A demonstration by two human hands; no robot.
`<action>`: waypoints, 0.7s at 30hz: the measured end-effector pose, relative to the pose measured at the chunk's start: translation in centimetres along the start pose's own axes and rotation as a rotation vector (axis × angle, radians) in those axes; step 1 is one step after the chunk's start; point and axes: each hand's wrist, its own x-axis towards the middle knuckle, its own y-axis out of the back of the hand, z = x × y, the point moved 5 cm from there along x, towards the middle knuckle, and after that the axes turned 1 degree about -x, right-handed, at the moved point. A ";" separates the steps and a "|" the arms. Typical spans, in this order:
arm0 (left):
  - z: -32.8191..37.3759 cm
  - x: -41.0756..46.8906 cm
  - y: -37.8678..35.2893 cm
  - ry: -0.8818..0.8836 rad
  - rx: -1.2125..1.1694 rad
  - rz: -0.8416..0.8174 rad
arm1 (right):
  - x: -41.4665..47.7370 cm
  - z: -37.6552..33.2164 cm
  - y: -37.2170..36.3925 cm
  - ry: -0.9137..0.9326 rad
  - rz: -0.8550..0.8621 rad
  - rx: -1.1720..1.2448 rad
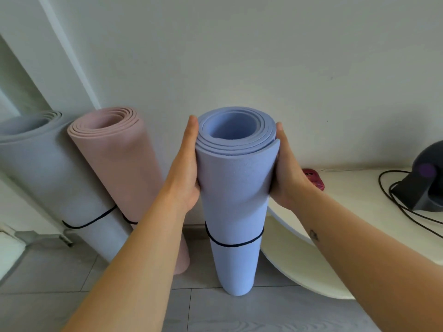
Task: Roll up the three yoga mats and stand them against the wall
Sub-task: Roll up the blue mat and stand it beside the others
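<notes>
Left hand (188, 164) and right hand (286, 171) press flat against the blue mat (235, 192), upright on the floor (72, 298). Probably the last step: lean it gently against the wall (239, 56) beside the pink mat (119, 159).

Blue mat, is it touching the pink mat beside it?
Apart. The head view shows bare floor and the left hand between the blue mat and the pink mat.
</notes>
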 end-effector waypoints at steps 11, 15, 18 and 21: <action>0.7 1.4 7.8 -0.228 -0.029 0.329 | 4.8 0.0 -7.3 0.066 -0.047 -0.111; 0.6 2.2 9.2 -0.242 0.071 0.407 | 4.5 -0.5 -8.4 0.208 0.037 -0.210; 1.4 1.8 9.9 -0.320 0.198 0.530 | 4.6 -0.6 -8.9 0.213 -0.025 -0.286; 3.9 0.4 10.0 -0.558 0.514 0.639 | 5.5 -1.3 -8.8 0.193 -0.009 -0.298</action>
